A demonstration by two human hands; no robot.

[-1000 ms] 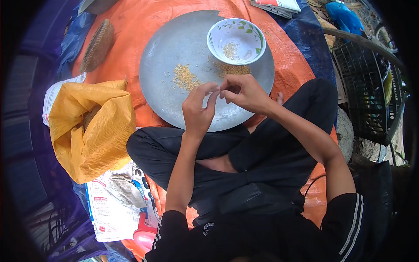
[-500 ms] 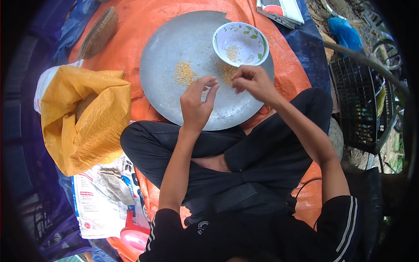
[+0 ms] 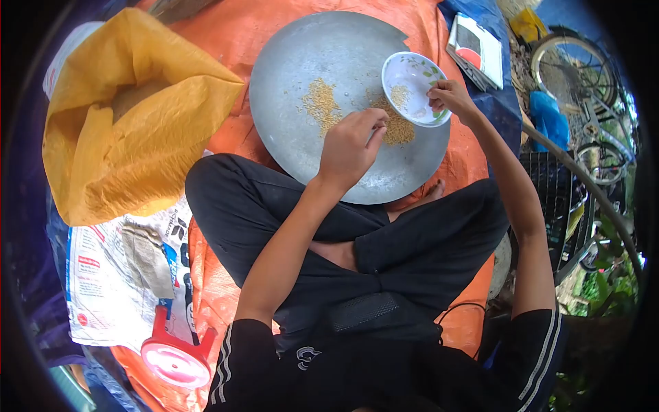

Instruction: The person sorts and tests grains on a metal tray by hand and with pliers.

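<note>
A round grey metal tray (image 3: 295,62) lies before my crossed legs, with two small piles of grain on it: a left pile (image 3: 320,104) and a right pile (image 3: 398,129). On the tray's right side stands a white bowl (image 3: 415,106) with green leaf patterns and a few grains inside. My left hand (image 3: 351,145) is over the tray beside the right pile, thumb and forefinger pinched. My right hand (image 3: 449,98) is over the bowl's right rim, its fingertips closed together above the inside. What either pinch holds is too small to make out.
A yellow sack (image 3: 158,151) stands open at the left, above a printed white sack (image 3: 113,281). A red plastic stool (image 3: 177,360) is at lower left. Folded newspaper (image 3: 477,51) lies at upper right on blue tarp; a black crate (image 3: 546,175) and bicycle wheel (image 3: 575,65) are beyond.
My right hand has moved right, from the right pile to above the bowl. My left hand has moved toward the right pile. The view has shifted.
</note>
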